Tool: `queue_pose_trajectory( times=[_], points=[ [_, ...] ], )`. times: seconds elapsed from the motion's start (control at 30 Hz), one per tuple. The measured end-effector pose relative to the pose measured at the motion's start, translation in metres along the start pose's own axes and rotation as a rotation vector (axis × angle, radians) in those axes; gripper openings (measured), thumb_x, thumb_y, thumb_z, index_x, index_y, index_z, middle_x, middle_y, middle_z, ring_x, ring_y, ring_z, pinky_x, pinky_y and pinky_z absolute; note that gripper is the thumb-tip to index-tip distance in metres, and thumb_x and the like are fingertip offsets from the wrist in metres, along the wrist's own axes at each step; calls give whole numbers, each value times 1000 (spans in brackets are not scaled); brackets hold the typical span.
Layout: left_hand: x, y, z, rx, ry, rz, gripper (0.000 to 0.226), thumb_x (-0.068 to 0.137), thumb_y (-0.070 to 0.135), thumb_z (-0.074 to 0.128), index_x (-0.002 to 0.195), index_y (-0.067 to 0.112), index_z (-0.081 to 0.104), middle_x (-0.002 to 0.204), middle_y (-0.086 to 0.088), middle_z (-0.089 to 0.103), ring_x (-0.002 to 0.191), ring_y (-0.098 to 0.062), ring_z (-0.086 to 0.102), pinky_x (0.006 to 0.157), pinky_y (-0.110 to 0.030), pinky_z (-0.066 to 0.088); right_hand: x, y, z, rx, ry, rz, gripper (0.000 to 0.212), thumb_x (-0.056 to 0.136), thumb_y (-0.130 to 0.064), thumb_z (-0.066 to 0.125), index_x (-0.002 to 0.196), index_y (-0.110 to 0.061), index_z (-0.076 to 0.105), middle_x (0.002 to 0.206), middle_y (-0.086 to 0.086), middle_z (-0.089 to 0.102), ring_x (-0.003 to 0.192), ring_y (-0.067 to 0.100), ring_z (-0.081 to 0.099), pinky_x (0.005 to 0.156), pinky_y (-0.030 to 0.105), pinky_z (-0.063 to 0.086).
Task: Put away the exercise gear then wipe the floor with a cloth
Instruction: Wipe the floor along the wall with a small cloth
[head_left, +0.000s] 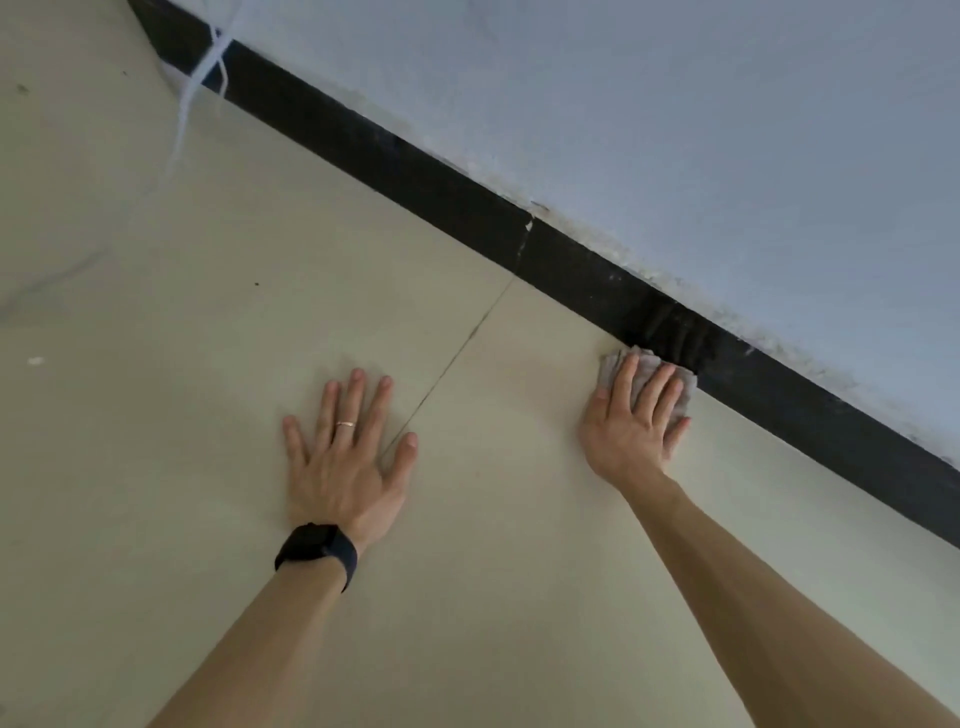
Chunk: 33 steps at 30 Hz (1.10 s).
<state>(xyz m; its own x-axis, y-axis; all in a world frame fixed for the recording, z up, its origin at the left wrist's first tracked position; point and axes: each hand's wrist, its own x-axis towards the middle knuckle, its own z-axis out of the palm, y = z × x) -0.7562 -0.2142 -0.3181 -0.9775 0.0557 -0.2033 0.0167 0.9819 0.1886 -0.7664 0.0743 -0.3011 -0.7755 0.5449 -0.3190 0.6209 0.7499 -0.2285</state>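
Your right hand (631, 426) lies flat on top of a small cloth (644, 364), pinning it to the floor (208, 312). The cloth sits under your fingers (623, 376) and the front of your palm, and its edges show past your fingertips and between them. Its far edge touches the black baseboard (415, 176) that runs along the foot of the pale blue-grey wall (675, 104).

The fingers of that hand are straight and slightly fanned. They press down on the cloth and do not curl round it, and the thumb lies out to the left on the cloth's near corner.

Your left hand (345, 462) is well apart from the cloth, on the other side of a thin dark grout line (457, 358). It rests palm down on the bare tile with its fingers released and spread wide, holding nothing. It wears a thin ring (345, 424), and a black watch (317, 545) circles the wrist.

The cloth is grey, thin and crumpled, folded into a wad only a little wider than your hand. The floor is cream tile with a few dark specks. White strings (208, 57) hang down by the baseboard at the upper left.
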Motion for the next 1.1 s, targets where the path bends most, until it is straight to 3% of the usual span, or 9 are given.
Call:
queue_pose_trajectory(
  times=[0.17,0.37,0.47,0.57,0.63,0.73,0.8,0.97,1.1],
  points=[
    [2,1,0,-41,10,1,66,95,65,14,154,46,-9,164,15,-13,152,-13,-13,120,-54,-9,6,-31,7,-174,-103,-434,57,105,-44,9,155,-34,-18,161,-12,-28,147,12,-29,121,51,-12],
    [4,1,-3,-51,-11,-1,66,96,64,19,155,44,-4,166,13,-8,152,-15,-9,120,-56,-7,-52,-3,8,-332,-192,-615,56,105,-49,5,153,-40,-21,162,-4,-30,148,18,-31,122,53,-6],
    [2,0,-4,-55,8,3,67,96,64,20,156,42,0,166,11,-5,153,-15,-7,120,-57,-5,-148,47,23,-402,-229,-953,57,105,-47,15,159,-35,0,168,6,-3,154,27,-7,121,53,3],
    [1,1,-4,-50,10,9,67,96,64,19,157,39,3,166,9,-3,153,-17,-5,120,-58,-2,-153,83,26,-491,-268,-1218,54,106,-46,19,158,-37,13,167,2,12,154,25,10,120,50,14],
    [1,1,-4,-37,18,17,67,97,63,17,157,38,4,167,7,-2,153,-18,-4,120,-58,-2,-125,80,22,-456,-160,-1028,54,105,-48,12,158,-39,5,167,-1,5,154,24,3,118,52,21],
    [-11,1,-2,-7,71,23,62,100,55,19,158,36,10,167,0,1,153,-21,-2,120,-58,-1,-116,65,25,-244,-109,-444,56,103,-52,8,154,-45,-14,165,-1,-20,151,21,-20,123,53,2],
    [-35,10,1,-31,98,20,60,101,47,23,158,33,10,167,-2,2,153,-23,0,120,-58,1,-154,65,40,-212,-83,-403,57,103,-50,11,155,-43,-11,166,3,-18,152,24,-19,123,52,-3],
    [-184,28,30,-97,12,40,61,100,43,31,158,33,15,167,-1,5,153,-24,6,119,-60,7,-317,135,66,-381,-215,-975,56,105,-47,22,159,-38,7,167,5,5,154,28,3,118,55,12],
    [-243,15,51,-49,-24,30,58,100,48,31,156,41,17,167,3,6,153,-21,6,121,-57,5,-313,178,59,-492,-229,-1349,54,106,-48,25,158,-40,12,167,-1,10,154,22,10,119,51,13]
  ],
)
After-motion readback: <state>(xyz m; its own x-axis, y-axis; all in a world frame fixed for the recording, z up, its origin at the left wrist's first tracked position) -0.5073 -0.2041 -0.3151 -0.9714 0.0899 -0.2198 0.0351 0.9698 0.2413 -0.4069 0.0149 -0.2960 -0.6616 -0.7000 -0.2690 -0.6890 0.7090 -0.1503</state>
